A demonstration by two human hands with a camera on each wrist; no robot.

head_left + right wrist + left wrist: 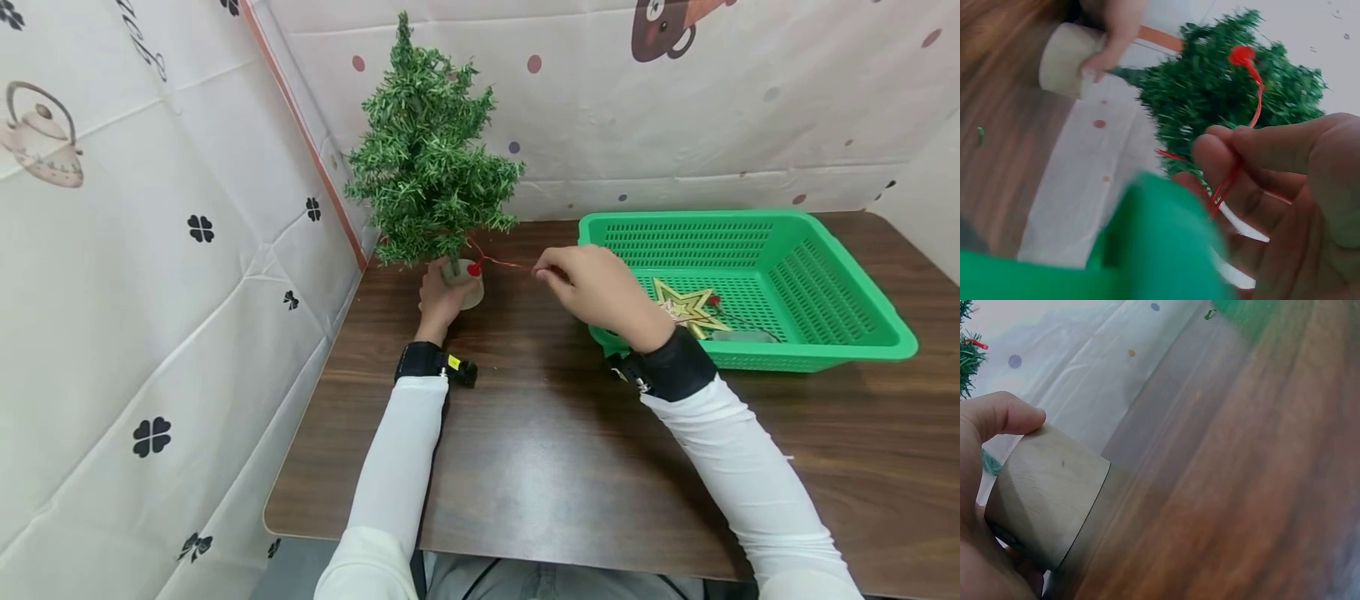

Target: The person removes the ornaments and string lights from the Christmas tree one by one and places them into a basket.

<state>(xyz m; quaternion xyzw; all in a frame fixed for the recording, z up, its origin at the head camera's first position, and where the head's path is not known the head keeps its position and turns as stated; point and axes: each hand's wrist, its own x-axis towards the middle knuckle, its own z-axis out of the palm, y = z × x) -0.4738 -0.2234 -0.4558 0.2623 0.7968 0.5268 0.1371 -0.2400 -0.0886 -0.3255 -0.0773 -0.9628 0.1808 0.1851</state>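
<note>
A small green artificial Christmas tree stands at the back left of the table on a pale round base. My left hand grips that base, its thumb laid over the rim in the left wrist view. To the right of the tree, my right hand pinches a thin red wire between thumb and fingertips. The wire stretches from the hand toward the lower branches. On it is a small red piece, which in the head view appears in front of the base; its exact shape is unclear.
A green plastic basket stands at the right, close to my right wrist. Inside it lie a gold star, a small red piece and a clear item with a dark wire. Patterned white sheeting borders the table's left and back.
</note>
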